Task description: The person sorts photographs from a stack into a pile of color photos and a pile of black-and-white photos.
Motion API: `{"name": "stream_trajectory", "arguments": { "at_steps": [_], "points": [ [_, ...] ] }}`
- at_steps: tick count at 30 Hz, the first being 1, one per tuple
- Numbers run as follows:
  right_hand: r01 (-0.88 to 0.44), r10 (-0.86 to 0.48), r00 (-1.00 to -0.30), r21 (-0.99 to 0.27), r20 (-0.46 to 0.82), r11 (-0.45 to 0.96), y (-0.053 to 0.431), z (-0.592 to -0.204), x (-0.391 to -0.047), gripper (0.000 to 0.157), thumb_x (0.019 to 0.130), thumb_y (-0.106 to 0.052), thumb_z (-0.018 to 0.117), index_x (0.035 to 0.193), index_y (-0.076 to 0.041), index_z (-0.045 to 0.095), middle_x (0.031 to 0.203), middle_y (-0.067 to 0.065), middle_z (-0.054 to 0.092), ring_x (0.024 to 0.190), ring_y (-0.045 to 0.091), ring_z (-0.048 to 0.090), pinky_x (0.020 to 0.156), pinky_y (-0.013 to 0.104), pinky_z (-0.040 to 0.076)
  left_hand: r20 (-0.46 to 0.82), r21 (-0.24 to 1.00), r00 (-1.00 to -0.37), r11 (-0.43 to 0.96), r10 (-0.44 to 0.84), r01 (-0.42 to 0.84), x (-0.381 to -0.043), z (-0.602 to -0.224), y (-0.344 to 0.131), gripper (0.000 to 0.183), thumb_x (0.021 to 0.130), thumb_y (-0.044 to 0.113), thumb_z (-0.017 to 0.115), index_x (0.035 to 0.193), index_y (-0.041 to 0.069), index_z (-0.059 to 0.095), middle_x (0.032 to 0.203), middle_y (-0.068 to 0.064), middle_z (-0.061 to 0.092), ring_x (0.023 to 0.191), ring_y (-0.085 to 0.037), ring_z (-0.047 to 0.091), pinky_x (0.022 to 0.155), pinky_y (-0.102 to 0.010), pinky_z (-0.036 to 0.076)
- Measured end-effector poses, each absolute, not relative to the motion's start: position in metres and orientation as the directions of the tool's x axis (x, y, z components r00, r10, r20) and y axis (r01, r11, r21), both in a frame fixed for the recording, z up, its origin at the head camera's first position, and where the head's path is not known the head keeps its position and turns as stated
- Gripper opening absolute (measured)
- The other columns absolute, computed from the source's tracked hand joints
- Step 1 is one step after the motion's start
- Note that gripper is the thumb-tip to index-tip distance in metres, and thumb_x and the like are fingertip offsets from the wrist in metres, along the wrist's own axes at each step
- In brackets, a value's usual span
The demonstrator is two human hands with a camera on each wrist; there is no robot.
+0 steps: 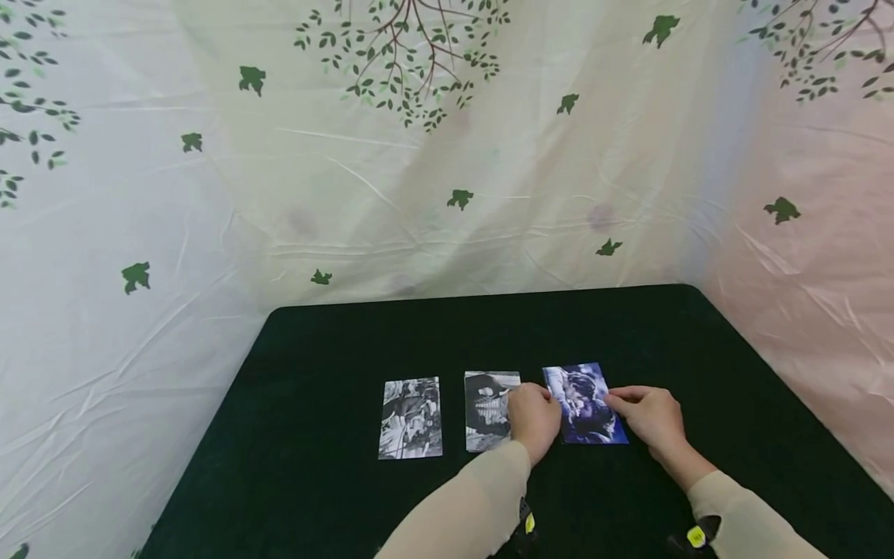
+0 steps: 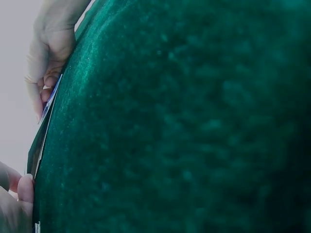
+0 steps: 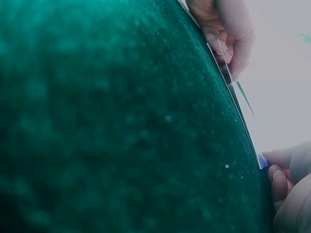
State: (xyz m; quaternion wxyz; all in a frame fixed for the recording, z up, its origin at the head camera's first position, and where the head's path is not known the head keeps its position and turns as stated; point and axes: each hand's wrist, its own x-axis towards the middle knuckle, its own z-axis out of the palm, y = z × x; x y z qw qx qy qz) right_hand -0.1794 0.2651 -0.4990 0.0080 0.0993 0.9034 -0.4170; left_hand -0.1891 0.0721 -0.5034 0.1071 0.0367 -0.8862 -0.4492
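Note:
A blue-toned photo card (image 1: 585, 404) lies at the right of a row of cards, between both hands. My right hand (image 1: 648, 418) pinches its right edge between thumb and fingers. At its left edge, my left hand (image 1: 535, 419) pinches with curled fingers, also overlapping the middle black-and-white photo card (image 1: 486, 411) in the head view. Seen nearly edge-on in the right wrist view, the blue card (image 3: 262, 160) shows two thin edges that part toward the left hand (image 3: 226, 29). Further left lies another black-and-white photo card (image 1: 410, 419).
The cards lie on a table with a dark green cloth (image 1: 314, 349), its rounded far corners showing. A pale fabric backdrop (image 1: 391, 202) printed with leaves and branches stands behind and at both sides. Black wrist straps with yellow marks (image 1: 696, 536) sit at the sleeves.

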Motion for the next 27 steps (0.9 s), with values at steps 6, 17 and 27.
{"name": "stream_trajectory", "arguments": {
  "at_steps": [6, 17, 27],
  "points": [
    [0.198, 0.189, -0.977, -0.743, -0.098, 0.639, 0.2631, -0.4989, -0.1792, 0.038, 0.090, -0.043, 0.065, 0.107, -0.009, 0.072, 0.111, 0.016, 0.067, 0.097, 0.028, 0.059, 0.072, 0.036, 0.043, 0.146, 0.807, -0.976, 0.589, -0.162, 0.024, -0.1905, -0.5061, 0.0726, 0.015, 0.076, 0.007, 0.072, 0.063, 0.015, 0.071, 0.065, 0.006, 0.064, 0.068, -0.010, 0.059, 0.063, -0.030, 0.047],
    [0.195, 0.201, -0.976, -0.729, -0.080, 0.656, 0.2589, -0.4997, -0.1788, 0.036, 0.090, -0.040, 0.067, 0.106, -0.009, 0.073, 0.110, 0.017, 0.068, 0.094, 0.027, 0.061, 0.072, 0.039, 0.045, 0.189, 0.800, -0.967, 0.598, -0.169, 0.052, -0.1882, -0.5077, 0.0729, 0.018, 0.077, 0.007, 0.071, 0.061, 0.015, 0.067, 0.064, 0.006, 0.063, 0.065, -0.013, 0.056, 0.061, -0.033, 0.044],
    [0.204, 0.219, -0.973, -0.716, -0.072, 0.668, 0.2585, -0.5008, -0.1811, 0.033, 0.089, -0.038, 0.067, 0.103, -0.009, 0.073, 0.107, 0.015, 0.068, 0.090, 0.024, 0.061, 0.069, 0.035, 0.045, 0.231, 0.789, -0.956, 0.609, -0.181, 0.075, -0.1874, -0.5088, 0.0738, 0.014, 0.076, 0.006, 0.071, 0.065, 0.013, 0.068, 0.067, 0.004, 0.064, 0.068, -0.018, 0.059, 0.063, -0.034, 0.045]
  ]
}}
